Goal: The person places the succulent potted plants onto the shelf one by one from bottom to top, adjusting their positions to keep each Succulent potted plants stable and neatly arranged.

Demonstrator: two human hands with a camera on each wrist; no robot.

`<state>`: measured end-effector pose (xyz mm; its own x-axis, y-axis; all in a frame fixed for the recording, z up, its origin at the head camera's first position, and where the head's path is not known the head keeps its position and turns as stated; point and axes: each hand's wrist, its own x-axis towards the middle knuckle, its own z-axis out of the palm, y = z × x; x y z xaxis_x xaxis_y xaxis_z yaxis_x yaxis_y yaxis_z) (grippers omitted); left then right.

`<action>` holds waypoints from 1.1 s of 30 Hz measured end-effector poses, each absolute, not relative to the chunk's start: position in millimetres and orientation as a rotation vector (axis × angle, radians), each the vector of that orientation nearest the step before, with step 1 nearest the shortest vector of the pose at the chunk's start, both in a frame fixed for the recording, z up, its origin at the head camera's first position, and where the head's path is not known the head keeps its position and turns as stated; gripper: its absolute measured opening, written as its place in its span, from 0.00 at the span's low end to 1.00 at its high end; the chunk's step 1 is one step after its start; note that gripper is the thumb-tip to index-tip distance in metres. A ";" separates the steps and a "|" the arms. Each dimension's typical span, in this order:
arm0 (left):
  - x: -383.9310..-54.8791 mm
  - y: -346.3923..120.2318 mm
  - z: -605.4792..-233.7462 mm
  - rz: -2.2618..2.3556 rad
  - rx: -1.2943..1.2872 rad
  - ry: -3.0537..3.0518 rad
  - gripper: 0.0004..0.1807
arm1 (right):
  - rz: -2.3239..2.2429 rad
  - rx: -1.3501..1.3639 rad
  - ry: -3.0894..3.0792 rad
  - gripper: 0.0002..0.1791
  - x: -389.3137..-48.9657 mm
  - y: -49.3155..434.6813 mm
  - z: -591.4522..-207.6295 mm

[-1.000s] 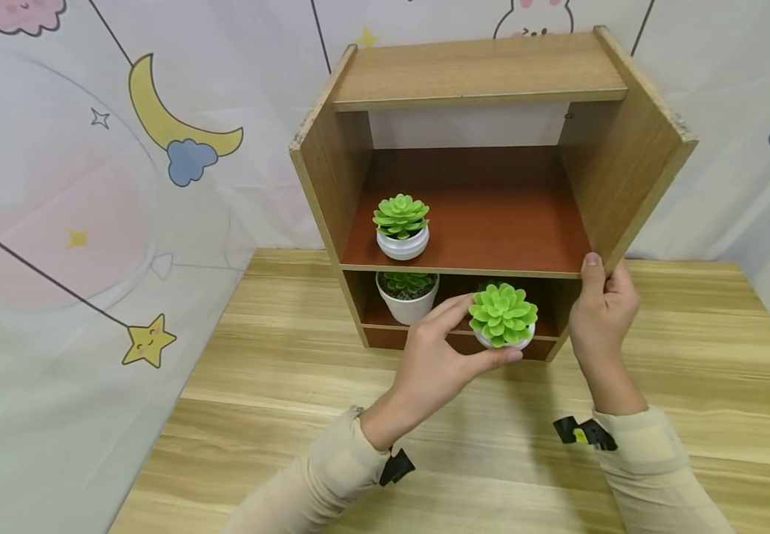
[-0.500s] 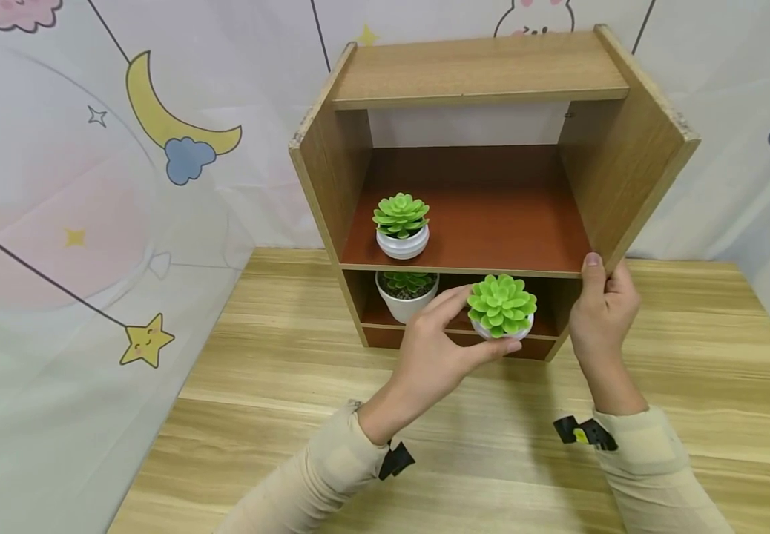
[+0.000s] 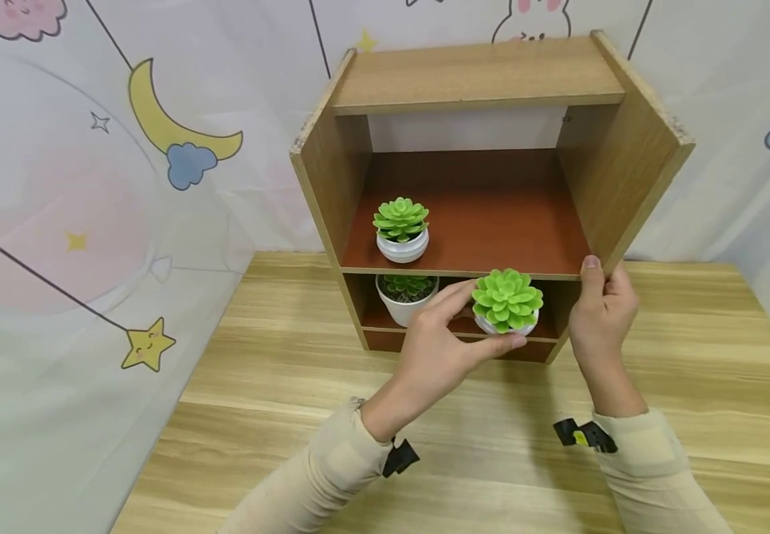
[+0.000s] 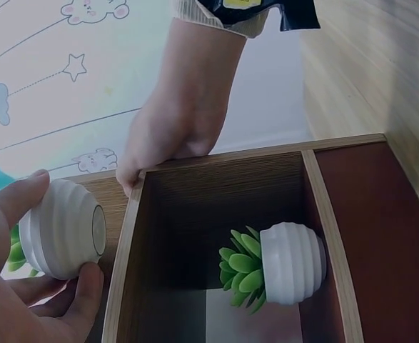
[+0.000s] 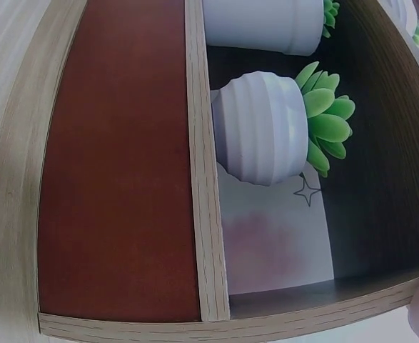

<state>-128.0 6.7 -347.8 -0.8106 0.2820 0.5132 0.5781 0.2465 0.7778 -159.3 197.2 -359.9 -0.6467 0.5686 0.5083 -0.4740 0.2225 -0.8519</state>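
Observation:
My left hand [image 3: 435, 348] holds a potted succulent [image 3: 507, 300] by its white ribbed pot, thumb on the near side and fingers on the far side. The plant is upright, in front of the wooden shelf unit [image 3: 475, 271] near its middle board. In the left wrist view, the pot's underside [image 4: 99, 230] shows. My right hand [image 3: 604, 326] grips the unit's right side panel, thumb at the front edge. A similar succulent [image 3: 401, 230] stands on the middle board at the left. Below it is a taller white pot with a succulent [image 3: 406, 298].
Another ribbed-pot succulent [image 4: 293, 263] stands in the lower compartment, mostly hidden in the head view by the held plant. The unit stands on a wood-grain table [image 3: 278, 415]. A cartoon-printed cloth [image 3: 91, 222] hangs behind and to the left.
My left hand has raised the potted succulent a little and shifted it slightly to the right. My right hand keeps its hold on the side panel.

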 end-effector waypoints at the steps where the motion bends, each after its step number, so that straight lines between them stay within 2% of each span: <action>1: -127.9 6.8 -347.6 -1.583 -0.799 -2.253 0.36 | 1.560 -0.091 -1.656 0.16 -159.1 197.3 -360.3; 33: -130.3 5.8 -345.9 -1.578 -0.804 -2.203 0.35 | 1.570 -0.051 -1.661 0.16 -159.2 199.6 -361.3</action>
